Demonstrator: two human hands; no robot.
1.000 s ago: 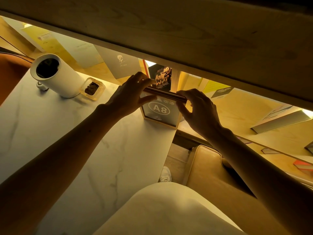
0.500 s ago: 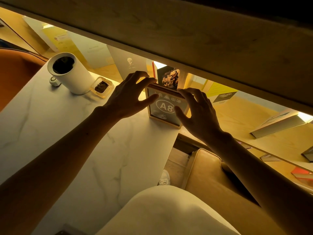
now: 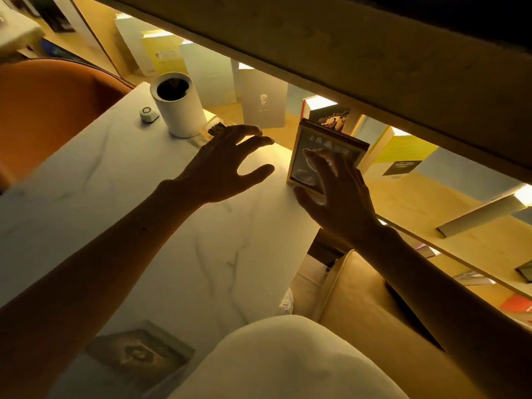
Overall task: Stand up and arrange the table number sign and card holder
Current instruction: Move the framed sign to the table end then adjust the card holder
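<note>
The table number sign (image 3: 309,145), a framed clear panel with a wooden edge, stands upright at the far right corner of the white marble table (image 3: 121,180). My right hand (image 3: 336,194) hovers spread in front of the sign and covers part of its face; whether the fingertips touch it is unclear. My left hand (image 3: 227,165) is off the sign, fingers apart, over the table to its left. A flat grey card holder (image 3: 138,352) lies near the table's front edge.
A white cylinder (image 3: 178,108) with a dark opening stands at the back, a small white puck (image 3: 149,113) beside it and a little glass dish (image 3: 216,128) behind my left hand. Books and cards line the lit shelf beyond. An orange seat is left, a beige seat right.
Both hands have let go of the sign's top edge. My left hand drew away to the left; my right hand dropped in front of the sign. The camera swung right and down.
</note>
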